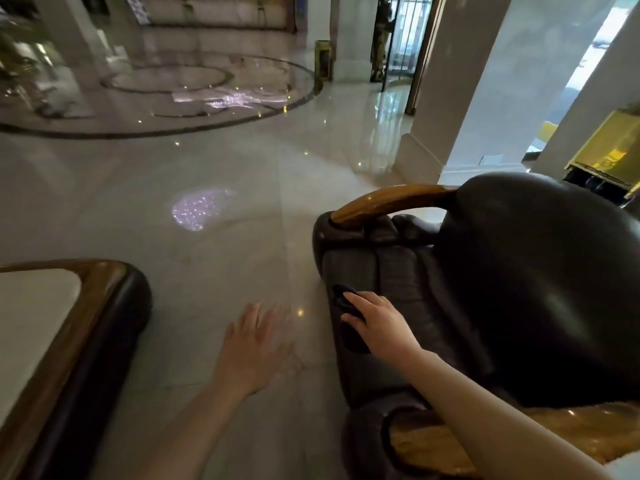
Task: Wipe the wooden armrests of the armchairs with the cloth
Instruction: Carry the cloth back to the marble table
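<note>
A dark leather armchair (519, 289) fills the right side. Its far wooden armrest (388, 200) curves along the top. Its near wooden armrest (433, 445) lies at the bottom right, under my right forearm. My right hand (381, 323) holds a dark cloth (348, 306) above the front edge of the seat cushion. My left hand (256, 344) hovers over the floor with fingers spread and nothing in it, to the left of the chair.
A table (104, 306) with a pale top, wooden rim and dark edge stands at the lower left. Polished marble floor (225, 168) stretches ahead. White pillars (460, 81) rise at the right. A person stands by a glass door (381, 39) far back.
</note>
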`<state>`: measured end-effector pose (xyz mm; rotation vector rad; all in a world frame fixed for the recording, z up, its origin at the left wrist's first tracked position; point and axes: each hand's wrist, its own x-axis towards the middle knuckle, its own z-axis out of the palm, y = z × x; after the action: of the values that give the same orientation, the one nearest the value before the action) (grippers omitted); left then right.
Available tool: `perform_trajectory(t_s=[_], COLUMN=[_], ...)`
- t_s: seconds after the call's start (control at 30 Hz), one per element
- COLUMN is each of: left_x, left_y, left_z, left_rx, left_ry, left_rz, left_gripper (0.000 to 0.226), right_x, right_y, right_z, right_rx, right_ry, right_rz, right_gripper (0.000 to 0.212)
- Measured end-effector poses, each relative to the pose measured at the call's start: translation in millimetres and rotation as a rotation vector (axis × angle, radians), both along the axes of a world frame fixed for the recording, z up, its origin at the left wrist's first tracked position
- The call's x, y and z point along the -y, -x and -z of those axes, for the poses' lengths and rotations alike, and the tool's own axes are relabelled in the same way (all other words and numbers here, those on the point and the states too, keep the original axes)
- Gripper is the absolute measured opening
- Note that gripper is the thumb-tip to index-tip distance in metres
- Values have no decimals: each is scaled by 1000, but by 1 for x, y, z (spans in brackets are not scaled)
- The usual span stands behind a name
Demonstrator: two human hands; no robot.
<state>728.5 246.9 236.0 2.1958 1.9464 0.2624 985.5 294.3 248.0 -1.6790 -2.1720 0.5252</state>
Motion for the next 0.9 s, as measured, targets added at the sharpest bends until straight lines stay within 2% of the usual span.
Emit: perform_trajectory(t_s=[0.37,0.53,0.73,0.9], left_x=[53,84,123,154], left_y=[156,254,351,411], left_z=[6,0,-3,-2], left_rx=[9,-15,-41,-14], left_ry=[29,66,64,45], left_rz=[-330,-405,-532,-619], left_gripper=[71,80,71,84], right_x=[-8,0,15,26], right_y=[178,281,379,451], right_z=[-8,-14,-17,-18], right_rx=[-21,11,2,7], right_ry=[30,22,72,90], right_rz=[-276,-391,-441,-502], right_gripper=[47,46,47,46])
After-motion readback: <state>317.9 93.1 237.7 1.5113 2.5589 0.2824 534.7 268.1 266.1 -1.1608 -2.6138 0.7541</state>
